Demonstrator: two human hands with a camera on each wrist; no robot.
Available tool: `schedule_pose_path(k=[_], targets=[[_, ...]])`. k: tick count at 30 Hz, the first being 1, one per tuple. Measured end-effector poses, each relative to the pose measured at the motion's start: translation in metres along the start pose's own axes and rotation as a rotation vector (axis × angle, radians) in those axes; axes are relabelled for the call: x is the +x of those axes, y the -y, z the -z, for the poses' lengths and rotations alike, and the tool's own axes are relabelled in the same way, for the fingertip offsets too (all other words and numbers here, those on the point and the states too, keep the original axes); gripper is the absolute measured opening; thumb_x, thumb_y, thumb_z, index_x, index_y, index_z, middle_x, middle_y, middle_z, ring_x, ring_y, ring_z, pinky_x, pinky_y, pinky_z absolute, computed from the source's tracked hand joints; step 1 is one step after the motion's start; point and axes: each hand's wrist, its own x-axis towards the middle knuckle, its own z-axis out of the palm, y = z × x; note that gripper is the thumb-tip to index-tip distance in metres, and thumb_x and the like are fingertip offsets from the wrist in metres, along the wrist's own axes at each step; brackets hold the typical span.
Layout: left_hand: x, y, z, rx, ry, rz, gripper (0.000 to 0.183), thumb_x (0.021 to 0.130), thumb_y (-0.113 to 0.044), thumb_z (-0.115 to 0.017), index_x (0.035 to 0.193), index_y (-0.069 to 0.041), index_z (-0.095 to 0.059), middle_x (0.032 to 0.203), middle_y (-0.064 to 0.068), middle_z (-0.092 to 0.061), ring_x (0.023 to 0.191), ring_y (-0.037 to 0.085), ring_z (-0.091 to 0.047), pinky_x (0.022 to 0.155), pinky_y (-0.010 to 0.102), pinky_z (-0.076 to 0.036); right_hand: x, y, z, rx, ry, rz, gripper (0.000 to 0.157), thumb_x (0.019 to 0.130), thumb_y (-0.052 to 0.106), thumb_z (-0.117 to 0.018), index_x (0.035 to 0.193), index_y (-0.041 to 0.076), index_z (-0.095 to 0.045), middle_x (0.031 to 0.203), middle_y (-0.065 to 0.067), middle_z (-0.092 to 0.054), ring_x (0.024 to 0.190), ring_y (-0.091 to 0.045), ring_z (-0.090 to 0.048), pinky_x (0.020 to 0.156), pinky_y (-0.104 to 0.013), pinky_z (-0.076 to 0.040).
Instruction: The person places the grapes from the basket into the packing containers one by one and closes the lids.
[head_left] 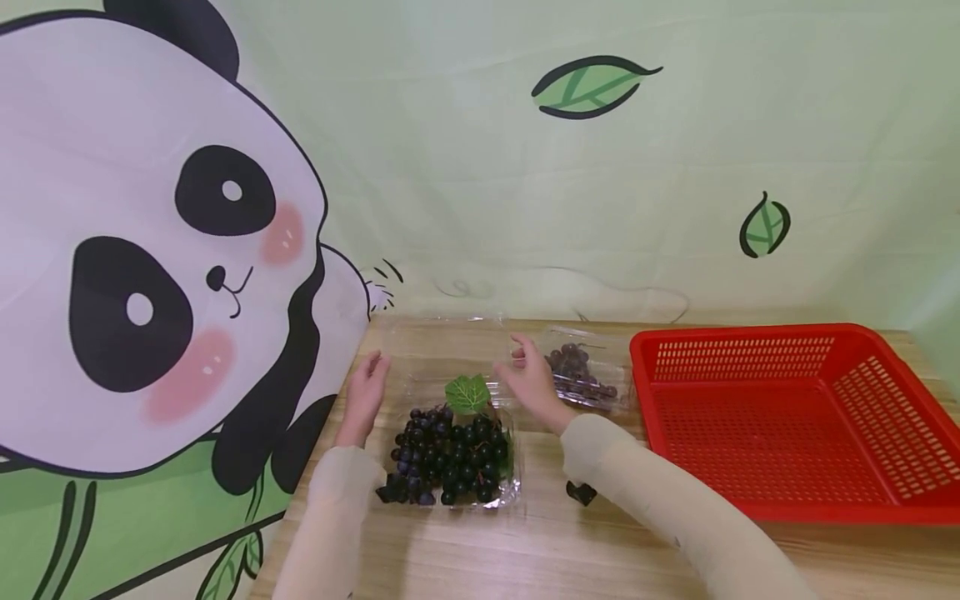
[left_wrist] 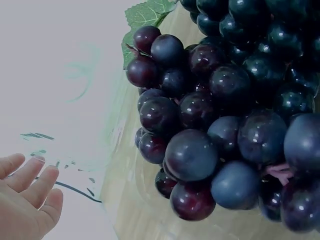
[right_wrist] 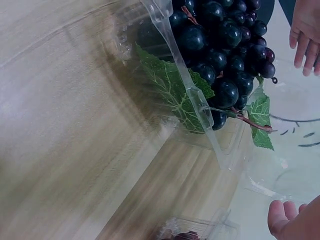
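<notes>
A clear plastic clamshell box (head_left: 517,492) holds bunches of dark grapes, some purple (left_wrist: 191,155) and some nearly black (head_left: 472,458). A green leaf (head_left: 467,394) lies at the back of the bunches. The box's transparent lid (head_left: 450,333) stands raised behind the fruit. My left hand (head_left: 365,390) is at the lid's left side, its fingers extended and slightly spread in the left wrist view. On the lid's opposite side is my right hand (head_left: 534,385), thumb and fingers apart and loosely bent, fingertips close to the lid's edge. Neither hand grips anything visible.
Behind my right hand sits a second clear box (head_left: 615,400) with reddish-purple grapes (head_left: 570,362). A large red plastic basket (head_left: 750,510) with perforated walls occupies the right side of the wooden table (head_left: 480,558). A pale green cloth (head_left: 450,167) with a panda print hangs behind.
</notes>
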Motion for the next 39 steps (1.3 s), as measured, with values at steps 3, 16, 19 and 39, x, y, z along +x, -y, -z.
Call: schedule_pose_path(k=[3, 16, 19, 39], targets=[[-0.004, -0.002, 0.002, -0.045, -0.004, -0.003, 0.053, 0.094, -0.035, -0.035, 0.135, -0.002, -0.031, 0.139, 0.018, -0.033, 0.128, 0.03, -0.031, 0.107, 0.042, -0.026, -0.003, 0.001, 0.003, 0.022, 0.018, 0.014, 0.059, 0.081, 0.019, -0.059, 0.133, 0.006, -0.034, 0.116, -0.021, -0.047, 0.108, -0.033, -0.048, 0.093, -0.042, -0.043], [-0.019, 0.007, 0.017, -0.206, 0.073, -0.042, 0.062, 0.093, -0.046, -0.028, 0.13, 0.003, -0.036, 0.134, 0.023, -0.038, 0.124, 0.034, -0.037, 0.105, 0.05, -0.026, -0.02, 0.006, 0.015, -0.018, 0.103, 0.07, 0.047, 0.088, 0.04, -0.047, 0.128, 0.015, -0.044, 0.119, -0.015, -0.054, 0.108, -0.031, -0.054, 0.089, -0.042, -0.046], [-0.022, 0.008, 0.02, -0.212, 0.094, -0.035, 0.062, 0.093, -0.046, -0.028, 0.126, 0.005, -0.039, 0.132, 0.025, -0.039, 0.123, 0.035, -0.038, 0.104, 0.05, -0.028, -0.024, 0.007, 0.017, -0.027, 0.118, 0.064, 0.047, 0.088, 0.043, -0.044, 0.126, 0.016, -0.046, 0.12, -0.013, -0.055, 0.108, -0.03, -0.054, 0.088, -0.042, -0.046], [-0.048, 0.024, 0.036, -0.1, 0.22, -0.121, 0.06, 0.093, -0.044, -0.031, 0.131, 0.002, -0.037, 0.137, 0.021, -0.036, 0.129, 0.031, -0.032, 0.108, 0.045, -0.023, -0.045, 0.006, 0.024, -0.036, 0.244, 0.069, 0.047, 0.091, 0.035, -0.042, 0.129, 0.009, -0.043, 0.13, -0.014, -0.047, 0.117, -0.032, -0.046, 0.099, -0.044, -0.037]])
